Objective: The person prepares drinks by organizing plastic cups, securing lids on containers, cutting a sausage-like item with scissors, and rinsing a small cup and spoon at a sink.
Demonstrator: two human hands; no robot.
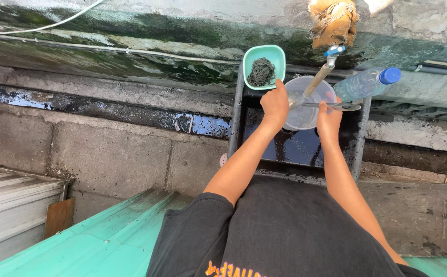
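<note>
Head view: I see left hand gripping clear container rim under tap; right hand, nearer, pinches spoon, long axis lying crosswise over the container.

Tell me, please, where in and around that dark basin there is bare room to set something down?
The near half of the basin, between both forearms and its front rim, is bare. Its far end is crowded: green dish of scrubber, clear tub under the tap, left hand, right hand holding a spoon, bottle.
</note>
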